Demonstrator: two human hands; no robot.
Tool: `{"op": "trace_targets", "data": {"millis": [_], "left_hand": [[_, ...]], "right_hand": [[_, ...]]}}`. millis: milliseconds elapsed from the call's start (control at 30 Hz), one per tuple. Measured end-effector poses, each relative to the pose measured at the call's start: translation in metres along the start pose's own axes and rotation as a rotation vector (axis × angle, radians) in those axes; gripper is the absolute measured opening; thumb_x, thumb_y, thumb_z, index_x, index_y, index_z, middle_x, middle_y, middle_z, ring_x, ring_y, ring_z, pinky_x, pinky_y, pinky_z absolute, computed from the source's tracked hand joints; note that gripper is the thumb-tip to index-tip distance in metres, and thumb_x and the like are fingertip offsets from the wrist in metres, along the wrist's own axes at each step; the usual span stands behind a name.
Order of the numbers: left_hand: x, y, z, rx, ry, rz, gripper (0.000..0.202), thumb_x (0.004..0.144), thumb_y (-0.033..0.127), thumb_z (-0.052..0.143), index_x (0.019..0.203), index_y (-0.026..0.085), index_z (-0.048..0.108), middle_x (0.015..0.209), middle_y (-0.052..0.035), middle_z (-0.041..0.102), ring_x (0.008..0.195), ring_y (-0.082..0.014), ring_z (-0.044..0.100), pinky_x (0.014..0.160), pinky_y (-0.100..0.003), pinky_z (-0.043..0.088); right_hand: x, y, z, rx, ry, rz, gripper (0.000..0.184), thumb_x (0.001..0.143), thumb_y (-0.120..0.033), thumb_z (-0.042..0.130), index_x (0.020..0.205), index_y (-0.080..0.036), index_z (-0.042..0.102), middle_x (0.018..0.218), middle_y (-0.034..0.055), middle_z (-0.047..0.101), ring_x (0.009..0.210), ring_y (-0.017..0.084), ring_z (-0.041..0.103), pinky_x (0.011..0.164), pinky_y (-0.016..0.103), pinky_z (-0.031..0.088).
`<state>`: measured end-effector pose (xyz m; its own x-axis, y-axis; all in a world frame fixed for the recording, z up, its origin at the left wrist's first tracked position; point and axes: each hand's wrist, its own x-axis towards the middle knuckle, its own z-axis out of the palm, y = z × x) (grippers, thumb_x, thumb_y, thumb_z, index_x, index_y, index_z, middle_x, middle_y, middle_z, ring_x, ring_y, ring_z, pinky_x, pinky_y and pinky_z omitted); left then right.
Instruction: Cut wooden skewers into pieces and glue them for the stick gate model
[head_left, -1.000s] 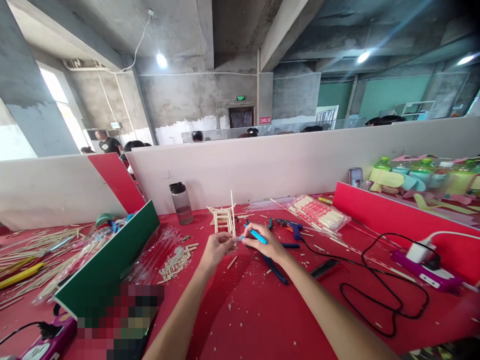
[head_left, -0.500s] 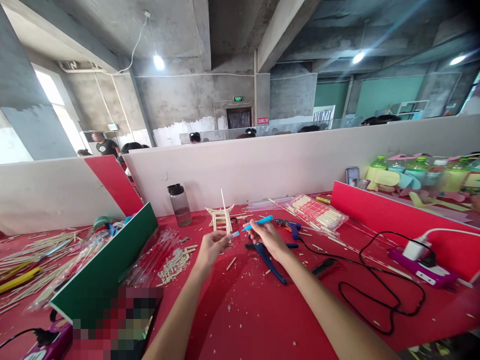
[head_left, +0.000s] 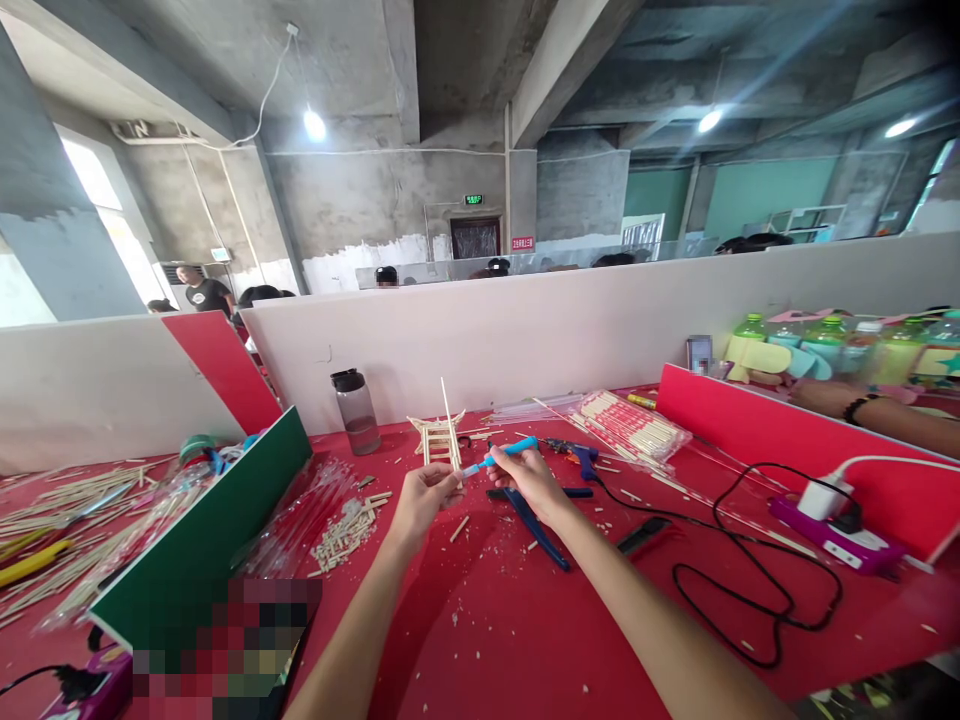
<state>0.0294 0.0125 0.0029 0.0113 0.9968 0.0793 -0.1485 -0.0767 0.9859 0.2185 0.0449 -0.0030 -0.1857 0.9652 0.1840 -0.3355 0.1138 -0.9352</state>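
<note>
Left hand point(head_left: 424, 497) is pinching the lower end of a thin stick point(head_left: 448, 420), which is standing nearly upright over the red table point(head_left: 525, 640), just in front of a small stick frame point(head_left: 439, 440). Right hand point(head_left: 529, 478) is gripping a blue tool point(head_left: 504, 455), its tip meeting the left fingertips. Clear bottle point(head_left: 355, 410), dark lid on, is standing by the partition; contents hard to read. Clear packet point(head_left: 634, 425) is holding rows of cut sticks. Green-capped bottles point(head_left: 825, 340) are showing blurred at far right. The tool's tip is too small to make out.
</note>
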Motion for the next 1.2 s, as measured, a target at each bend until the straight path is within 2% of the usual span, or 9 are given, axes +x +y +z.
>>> {"op": "trace_targets", "data": {"millis": [133,267,433,633,733,833,933,1033,1200], "left_hand": [[-0.001,0.000,0.003,0.004,-0.005,0.008,0.045,0.054,0.047,0.088,0.077,0.013,0.070,0.067,-0.0024,0.071,0.060,-0.0141,0.067,0.063,-0.024,0.055],[-0.003,-0.002,0.007,0.014,-0.007,0.037,0.044,0.057,0.048,0.087,0.078,0.014,0.071,0.069,-0.0028,0.072,0.060,-0.0150,0.067,0.065,-0.026,0.056],[-0.002,-0.007,0.010,0.020,-0.023,0.031,0.044,0.057,0.049,0.086,0.078,0.014,0.070,0.069,-0.0036,0.072,0.060,-0.0155,0.068,0.063,-0.025,0.055],[-0.003,-0.009,0.013,0.016,-0.009,0.020,0.046,0.055,0.050,0.087,0.075,0.013,0.069,0.064,-0.0016,0.069,0.055,-0.0131,0.064,0.062,-0.025,0.054],[-0.003,-0.009,0.013,-0.002,-0.014,-0.005,0.047,0.052,0.050,0.088,0.072,0.013,0.067,0.064,-0.0009,0.068,0.055,-0.0123,0.063,0.062,-0.025,0.054],[-0.003,-0.010,0.012,0.002,-0.024,-0.007,0.046,0.052,0.049,0.088,0.072,0.013,0.067,0.064,-0.0004,0.067,0.055,-0.0120,0.063,0.062,-0.025,0.054],[-0.002,-0.011,0.010,0.019,-0.030,-0.015,0.045,0.053,0.049,0.088,0.072,0.013,0.067,0.065,-0.0006,0.068,0.055,-0.0122,0.064,0.062,-0.025,0.054],[-0.002,-0.011,0.009,0.012,-0.031,-0.024,0.046,0.053,0.048,0.088,0.072,0.013,0.067,0.066,-0.0012,0.068,0.056,-0.0123,0.064,0.061,-0.024,0.054],[-0.002,-0.009,0.007,-0.007,-0.018,-0.024,0.046,0.053,0.048,0.089,0.074,0.013,0.067,0.069,-0.0022,0.069,0.058,-0.0133,0.066,0.066,-0.027,0.055]], "right_hand": [[0.000,0.005,0.001,-0.011,-0.004,0.009,0.046,0.064,-0.059,0.081,0.076,-0.015,0.071,0.065,0.0032,0.069,0.061,0.013,0.064,0.056,0.022,0.054],[-0.003,0.007,0.005,0.028,0.009,0.023,0.045,0.065,-0.060,0.080,0.076,-0.017,0.069,0.072,0.0041,0.070,0.067,0.017,0.068,0.064,0.029,0.058],[-0.009,0.005,0.010,0.105,-0.083,0.055,0.043,0.073,-0.059,0.074,0.085,-0.018,0.067,0.086,0.0062,0.072,0.081,0.020,0.069,0.072,0.032,0.057],[-0.007,0.004,0.008,0.177,-0.023,-0.013,0.046,0.073,-0.064,0.070,0.084,-0.022,0.055,0.073,-0.0016,0.063,0.074,0.017,0.066,0.068,0.031,0.054],[-0.004,0.002,0.006,0.200,-0.016,-0.048,0.047,0.075,-0.067,0.067,0.087,-0.025,0.050,0.064,-0.0066,0.052,0.060,0.011,0.056,0.057,0.024,0.048],[-0.004,-0.002,0.005,0.163,-0.023,-0.087,0.047,0.077,-0.068,0.064,0.097,-0.028,0.049,0.060,-0.0093,0.042,0.045,0.007,0.037,0.044,0.019,0.032],[-0.004,-0.004,0.004,0.141,-0.055,-0.092,0.044,0.079,-0.065,0.062,0.101,-0.030,0.048,0.061,-0.0097,0.039,0.042,0.005,0.025,0.040,0.017,0.019],[-0.004,-0.004,0.003,0.108,-0.099,-0.055,0.041,0.080,-0.062,0.062,0.093,-0.026,0.048,0.064,-0.0090,0.039,0.042,0.004,0.022,0.039,0.017,0.015],[-0.004,-0.005,0.003,0.044,-0.118,0.001,0.041,0.077,-0.059,0.065,0.084,-0.023,0.047,0.066,-0.0080,0.040,0.042,0.003,0.022,0.038,0.016,0.015]]}}
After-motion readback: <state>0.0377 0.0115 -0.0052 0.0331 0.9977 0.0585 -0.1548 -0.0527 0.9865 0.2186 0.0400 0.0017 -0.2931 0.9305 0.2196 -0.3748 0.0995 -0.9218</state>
